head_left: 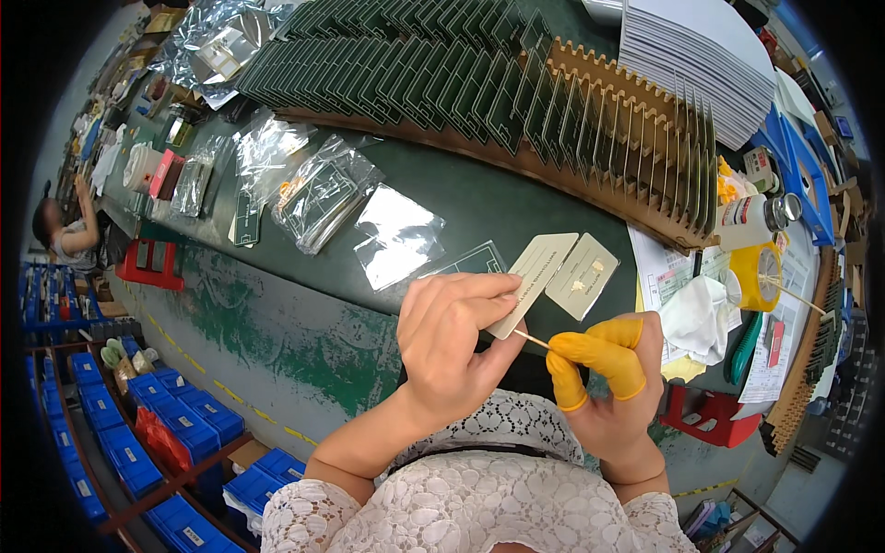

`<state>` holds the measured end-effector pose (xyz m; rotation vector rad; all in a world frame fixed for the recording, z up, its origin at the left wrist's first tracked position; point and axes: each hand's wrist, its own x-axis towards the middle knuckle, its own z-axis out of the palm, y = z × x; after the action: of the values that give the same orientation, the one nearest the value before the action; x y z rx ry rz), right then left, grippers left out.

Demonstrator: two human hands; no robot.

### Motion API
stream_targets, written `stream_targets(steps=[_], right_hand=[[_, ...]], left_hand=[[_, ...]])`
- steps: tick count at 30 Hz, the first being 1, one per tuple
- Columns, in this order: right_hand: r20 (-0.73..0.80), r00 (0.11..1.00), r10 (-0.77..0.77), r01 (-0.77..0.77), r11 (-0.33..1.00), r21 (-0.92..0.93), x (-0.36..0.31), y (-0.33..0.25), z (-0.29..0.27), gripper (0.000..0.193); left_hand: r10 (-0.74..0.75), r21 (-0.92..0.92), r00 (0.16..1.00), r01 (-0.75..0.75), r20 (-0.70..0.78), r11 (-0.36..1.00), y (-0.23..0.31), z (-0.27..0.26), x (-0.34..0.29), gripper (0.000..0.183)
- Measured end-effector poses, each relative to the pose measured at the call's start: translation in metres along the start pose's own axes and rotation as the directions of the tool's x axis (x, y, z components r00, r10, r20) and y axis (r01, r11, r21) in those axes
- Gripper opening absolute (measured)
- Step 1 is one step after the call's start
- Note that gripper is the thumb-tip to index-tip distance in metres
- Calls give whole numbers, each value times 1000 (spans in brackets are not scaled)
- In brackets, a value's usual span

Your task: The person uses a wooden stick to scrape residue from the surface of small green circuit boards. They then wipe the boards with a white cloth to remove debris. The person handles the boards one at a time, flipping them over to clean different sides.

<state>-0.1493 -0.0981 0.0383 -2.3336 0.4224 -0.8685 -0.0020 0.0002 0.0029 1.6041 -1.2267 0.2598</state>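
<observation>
The left hand (452, 343) is clamped, thumb against fingers, on a flat, cream-coloured rectangular plate (536, 275) held tilted above the near edge of the dark green table (419, 170), while the right hand (616, 387), wearing yellow finger cots (604, 355), pinches a thin, pale wooden stick (535, 340) directed at the plate's lower end. Just right of the held plate lies a second cream-coloured rectangular plate (599, 261); farther out, a brown notched rack (590, 181) carries rows of upright dark green panels (442, 88).

Ahead-left of left hand (450, 339) — clear flat plastic bags (323, 198). Right of right hand (613, 378) — round yellow tape roll (750, 278). Beyond both: long brown slotted rack (595, 194).
</observation>
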Motion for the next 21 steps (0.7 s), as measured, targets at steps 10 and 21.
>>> stream_targets(steps=[10, 21], right_hand=[[4, 1000, 16, -16, 1000, -7, 1, 0, -1, 34], [1, 1000, 11, -11, 1000, -8, 1, 1, 0, 35]], left_hand=[[14, -15, 1000, -14, 7, 1000, -3, 1, -3, 38], [1, -10, 1000, -1, -7, 1000, 0, 1, -1, 35]])
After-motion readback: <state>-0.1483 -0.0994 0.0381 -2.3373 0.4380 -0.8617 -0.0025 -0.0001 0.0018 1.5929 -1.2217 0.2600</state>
